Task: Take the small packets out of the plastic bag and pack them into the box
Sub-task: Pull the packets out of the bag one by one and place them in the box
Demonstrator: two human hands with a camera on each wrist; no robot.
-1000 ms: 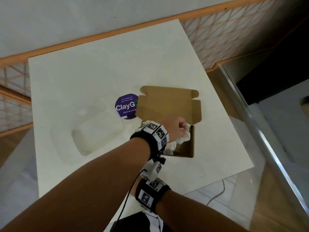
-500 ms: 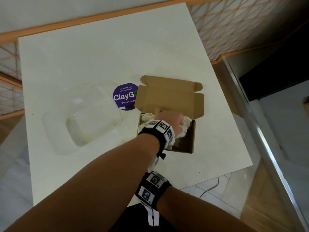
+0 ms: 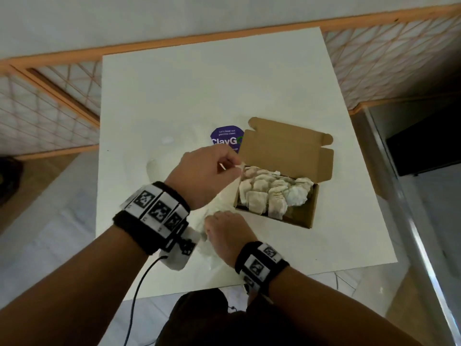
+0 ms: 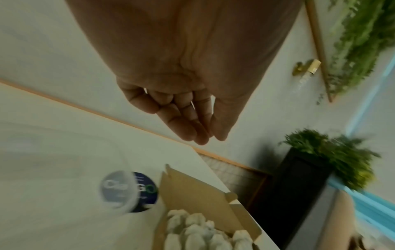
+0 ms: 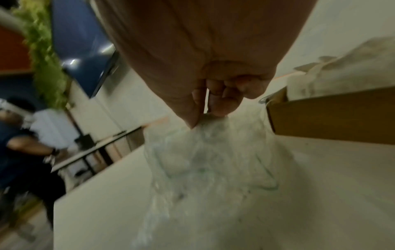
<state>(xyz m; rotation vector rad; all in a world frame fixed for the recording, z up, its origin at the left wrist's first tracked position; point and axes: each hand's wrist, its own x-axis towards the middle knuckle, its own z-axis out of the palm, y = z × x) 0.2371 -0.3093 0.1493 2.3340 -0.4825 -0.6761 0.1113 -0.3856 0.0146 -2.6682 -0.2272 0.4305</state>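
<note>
The brown cardboard box (image 3: pixel 299 218) stands open on the white table (image 3: pixel 199 96), its lid (image 3: pixel 287 151) folded back. Several small beige packets (image 3: pixel 272 191) fill it, also seen in the left wrist view (image 4: pixel 192 233). My left hand (image 3: pixel 207 171) hovers at the box's left corner, fingertips drawn to the thumb (image 4: pixel 210 138); whether they hold anything is unclear. My right hand (image 3: pixel 224 228) sits near the box's front left corner and pinches the crinkled clear plastic bag (image 5: pixel 209 160) between thumb and fingers. The bag (image 3: pixel 224 198) stretches up between both hands.
A purple round sticker (image 3: pixel 225 137) lies left of the lid. A clear plastic item (image 4: pixel 53 152) rests on the table's left part. Orange-framed mesh railings (image 3: pixel 386 58) edge the table's far side. A person (image 5: pixel 21 135) stands off to one side, and a black planter (image 4: pixel 299 186) sits beyond the table.
My left hand has come out of the box and moved to its left corner, uncovering the packets. My right hand has come up onto the table and holds the bag.
</note>
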